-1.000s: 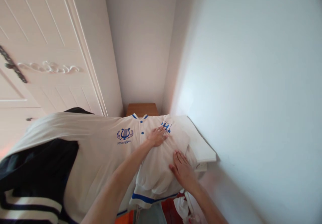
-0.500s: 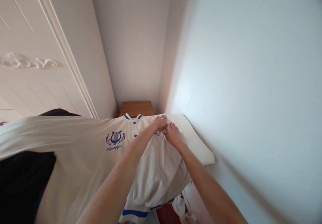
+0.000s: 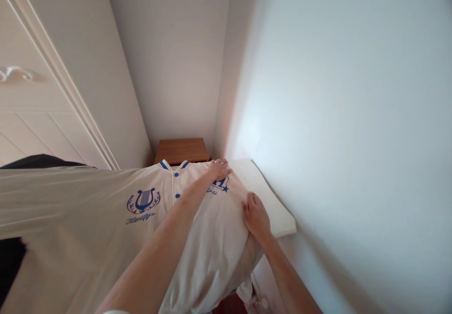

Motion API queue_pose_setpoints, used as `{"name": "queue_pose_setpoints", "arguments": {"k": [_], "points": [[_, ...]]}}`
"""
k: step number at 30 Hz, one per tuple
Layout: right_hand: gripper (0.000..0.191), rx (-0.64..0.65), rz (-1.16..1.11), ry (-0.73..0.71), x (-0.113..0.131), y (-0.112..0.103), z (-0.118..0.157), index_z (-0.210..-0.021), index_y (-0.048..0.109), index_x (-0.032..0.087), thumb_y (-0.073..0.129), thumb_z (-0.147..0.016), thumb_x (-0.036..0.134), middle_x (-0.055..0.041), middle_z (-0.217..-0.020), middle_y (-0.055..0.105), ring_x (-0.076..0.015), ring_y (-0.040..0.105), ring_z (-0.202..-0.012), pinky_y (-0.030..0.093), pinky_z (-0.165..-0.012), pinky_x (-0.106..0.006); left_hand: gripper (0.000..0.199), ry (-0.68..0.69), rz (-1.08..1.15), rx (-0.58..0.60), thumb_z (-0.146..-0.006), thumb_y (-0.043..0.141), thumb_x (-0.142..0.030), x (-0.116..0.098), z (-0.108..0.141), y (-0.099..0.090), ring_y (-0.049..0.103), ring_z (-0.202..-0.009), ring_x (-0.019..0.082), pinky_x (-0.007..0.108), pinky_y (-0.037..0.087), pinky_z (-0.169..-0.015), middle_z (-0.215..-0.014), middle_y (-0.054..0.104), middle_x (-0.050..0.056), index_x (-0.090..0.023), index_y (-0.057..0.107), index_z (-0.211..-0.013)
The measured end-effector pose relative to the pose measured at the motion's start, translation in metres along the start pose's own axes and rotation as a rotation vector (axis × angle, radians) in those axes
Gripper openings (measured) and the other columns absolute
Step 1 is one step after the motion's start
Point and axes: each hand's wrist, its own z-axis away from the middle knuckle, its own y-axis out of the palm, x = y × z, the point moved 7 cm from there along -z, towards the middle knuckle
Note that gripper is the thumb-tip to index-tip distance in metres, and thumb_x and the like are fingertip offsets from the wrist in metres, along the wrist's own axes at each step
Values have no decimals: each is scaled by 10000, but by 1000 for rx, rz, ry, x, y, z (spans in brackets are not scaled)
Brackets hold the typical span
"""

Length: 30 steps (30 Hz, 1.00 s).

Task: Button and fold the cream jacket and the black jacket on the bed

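And here's the cream jacket (image 3: 208, 231), laid front side up over the white board (image 3: 273, 201), leaving a bare strip along the board's right edge and out to its near right corner. Up at the far edge, the left hand (image 3: 219, 169) is palm down by the jacket's shoulder, fingers stretched over the cloth and partly covering the blue H emblem (image 3: 222, 184); can't tell whether they pinch any fabric. Nearer that right corner, the right hand (image 3: 257, 216) rests on the jacket's side, right where cloth meets bare board, thumb apart from slightly bent fingers, and whether they grip the cloth can't be made out. Over on the other chest panel, there's the blue lyre emblem (image 3: 143, 201), with blue buttons (image 3: 177, 195) between the two. Beyond the collar sits a wooden cabinet (image 3: 181, 150); the wall (image 3: 346, 116) runs along the board's right edge.
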Motion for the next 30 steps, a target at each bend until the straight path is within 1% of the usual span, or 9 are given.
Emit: {"name": "queue_pose_setpoints", "arguments": {"k": [3,6,8,10,13,15,18,23,30], "points": [[504,1,-181,19,-27,-13,-5,-1343,587,150,284,-992,347,-144,-1345,622,-271,572,-1260,435,-1105,-470,619,5,31,10,-1006,219,-533,3,-2,5,229,-1489,295,529,224,-1158,-1612,293,134,-188,363,-1498],[484,23,-266,-12,-43,-22,-11,-1355,591,184,365,-942,299,-112,-1323,644,-257,594,-1232,445,-1100,-489,607,14,59,25,-1012,186,-528,8,-6,8,220,-1495,263,500,229,-1162,-1605,313,123,-203,372,-1490],[528,19,-274,-85,-37,-26,-14,-1410,543,177,387,-911,252,-112,-1395,590,-247,535,-1306,399,-1143,-491,584,11,70,32,-1018,167,-511,12,-10,9,267,-1477,260,508,252,-1148,-1588,349,123,-222,397,-1471],[545,11,-270,-168,-21,-28,-15,-1453,494,166,362,-930,242,-114,-1472,515,-232,452,-1384,345,-1184,-478,567,6,73,36,-1022,160,-499,14,-13,11,300,-1462,257,522,266,-1135,-1577,367,122,-238,406,-1461],[551,71,-177,-256,7,-22,-13,-1494,429,144,363,-985,344,-132,-1549,408,-249,336,-1459,297,-1203,-485,560,10,64,37,-1020,193,-505,14,-14,14,273,-1474,255,527,251,-1142,-1592,342,119,-245,371,-1483],[607,159,-55,-253,14,-10,-9,-1511,391,119,403,-983,418,-155,-1583,335,-292,274,-1484,281,-1196,-516,568,10,55,38,-1018,211,-503,13,-13,16,230,-1491,261,533,232,-1153,-1611,300,121,-236,345,-1502],[647,224,77,-191,2,5,0,-1521,360,92,412,-981,444,-185,-1606,257,-335,249,-1488,284,-1176,-535,569,5,43,43,-1019,221,-487,12,-10,17,205,-1500,268,533,215,-1166,-1625,265,121,-229,336,-1513],[640,117,139,-151,-20,11,14,-1523,330,70,340,-1002,443,-226,-1580,304,-318,287,-1475,258,-1179,-526,578,-17,40,28,-1016,242,-486,8,-5,13,222,-1498,266,524,213,-1178,-1621,274,125,-211,336,-1515],[636,88,143,-159,-21,9,13,-1522,342,99,317,-1004,467,-216,-1563,351,-305,327,-1458,276,-1167,-530,553,-74,44,-91,-1030,206,-445,3,15,-14,326,-1458,236,412,279,-1172,-1556,397,149,-148,451,-1428]]}}
